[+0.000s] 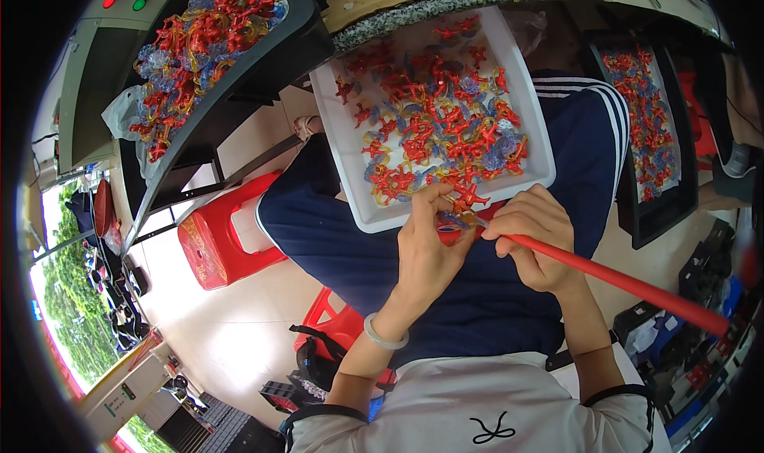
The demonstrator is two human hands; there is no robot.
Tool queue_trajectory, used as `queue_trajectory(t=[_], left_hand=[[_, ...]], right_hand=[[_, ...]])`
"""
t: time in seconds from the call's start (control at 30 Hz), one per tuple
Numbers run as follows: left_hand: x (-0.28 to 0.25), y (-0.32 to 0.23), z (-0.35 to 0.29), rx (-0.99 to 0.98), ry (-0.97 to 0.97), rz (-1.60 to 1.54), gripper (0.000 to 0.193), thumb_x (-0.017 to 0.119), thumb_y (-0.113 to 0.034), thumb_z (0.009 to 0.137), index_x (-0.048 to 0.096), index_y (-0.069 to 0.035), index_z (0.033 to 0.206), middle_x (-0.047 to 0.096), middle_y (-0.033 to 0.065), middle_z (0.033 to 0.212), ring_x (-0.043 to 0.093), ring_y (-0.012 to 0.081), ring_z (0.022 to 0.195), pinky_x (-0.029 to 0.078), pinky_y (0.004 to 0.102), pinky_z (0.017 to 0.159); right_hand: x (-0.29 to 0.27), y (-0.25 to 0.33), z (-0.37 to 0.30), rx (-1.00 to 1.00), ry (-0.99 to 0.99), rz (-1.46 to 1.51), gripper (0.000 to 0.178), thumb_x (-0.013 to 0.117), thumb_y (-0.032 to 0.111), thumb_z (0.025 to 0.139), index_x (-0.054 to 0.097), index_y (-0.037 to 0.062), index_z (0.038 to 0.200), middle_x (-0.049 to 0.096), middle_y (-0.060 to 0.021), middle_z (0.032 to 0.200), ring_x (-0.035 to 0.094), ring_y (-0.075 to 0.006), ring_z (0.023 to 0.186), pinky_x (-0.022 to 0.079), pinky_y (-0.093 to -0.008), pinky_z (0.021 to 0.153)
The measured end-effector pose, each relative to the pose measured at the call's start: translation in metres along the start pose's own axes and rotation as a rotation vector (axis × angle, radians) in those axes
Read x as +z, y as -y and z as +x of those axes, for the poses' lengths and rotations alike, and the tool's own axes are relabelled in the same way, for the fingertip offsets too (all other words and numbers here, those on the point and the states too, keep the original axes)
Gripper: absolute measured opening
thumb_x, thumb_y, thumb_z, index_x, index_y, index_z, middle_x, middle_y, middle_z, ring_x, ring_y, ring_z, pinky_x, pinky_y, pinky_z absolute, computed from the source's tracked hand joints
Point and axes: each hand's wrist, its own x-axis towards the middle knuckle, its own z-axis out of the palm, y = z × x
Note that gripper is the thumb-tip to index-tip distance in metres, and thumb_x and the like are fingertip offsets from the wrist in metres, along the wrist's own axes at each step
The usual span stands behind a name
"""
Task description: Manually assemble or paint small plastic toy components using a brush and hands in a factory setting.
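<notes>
At the near rim of the white tray [543,147], I am viewing both bare hands close together. The left hand [426,254] is pinching a small plastic piece [457,219], thumb and fingers standing nearly together around it; blue, yellow and red are showing there, though I am not able to tell one part from several. The right hand [538,217] is gripping a red stick [629,281] near its thin tip, fingers curling snugly round, the long end slanting out to the lower right. The tip is pointing at the piece; contact: cannot tell. The tray is lying over the lap, above dark blue trousers [342,234], carrying loose pieces [434,127] in red, blue and yellow. Similar pieces are filling a black bin [270,67] at upper left and a black tray [631,206] at right. A red stool [208,242] is standing at left.
</notes>
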Motion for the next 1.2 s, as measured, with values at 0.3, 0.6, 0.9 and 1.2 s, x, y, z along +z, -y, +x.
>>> queue_trajectory(t=[0.3,0.6,0.9,1.2], left_hand=[[-0.007,0.003,-0.013,-0.003,0.003,-0.038,0.054,0.076,-0.001,0.072,0.048,-0.001,0.119,0.064,0.0188,0.098,0.065,0.0347,0.087,0.053,0.0392,0.070],[-0.157,-0.016,0.056,0.721,-0.949,0.119,0.062,0.085,-0.001,0.069,0.051,-0.001,0.120,0.056,0.0197,0.121,0.061,0.0286,0.106,0.048,0.0365,0.092],[-0.146,0.000,0.081,0.569,-0.956,0.341,0.042,0.072,-0.001,0.079,0.056,-0.001,0.118,0.056,0.0182,0.123,0.056,0.0321,0.111,0.044,0.0403,0.097],[-0.034,0.113,0.127,0.171,-0.182,0.399,0.033,0.059,0.003,0.081,0.055,-0.001,0.113,0.057,0.0195,0.106,0.059,0.0370,0.097,0.048,0.0431,0.082]], right_hand=[[0.003,0.007,0.003,-0.032,0.027,-0.030,0.017,0.068,0.020,0.082,0.067,0.0040,0.088,0.067,-0.0099,0.082,0.061,-0.0257,0.068,0.044,-0.0333,0.065],[-0.053,-0.066,-0.048,0.071,-0.641,0.171,0.035,0.046,0.029,0.102,0.062,-0.0004,0.112,0.048,-0.0083,0.094,0.044,-0.0168,0.081,0.036,-0.0295,0.069],[-0.059,-0.109,-0.075,0.203,-0.650,0.603,0.020,0.048,0.012,0.096,0.061,-0.0029,0.097,0.052,-0.0084,0.083,0.046,-0.0152,0.075,0.036,-0.0284,0.070],[-0.064,-0.121,-0.067,0.210,-0.663,0.776,0.019,0.049,0.012,0.094,0.061,-0.0023,0.097,0.054,-0.0081,0.082,0.045,-0.0153,0.074,0.035,-0.0294,0.071]])
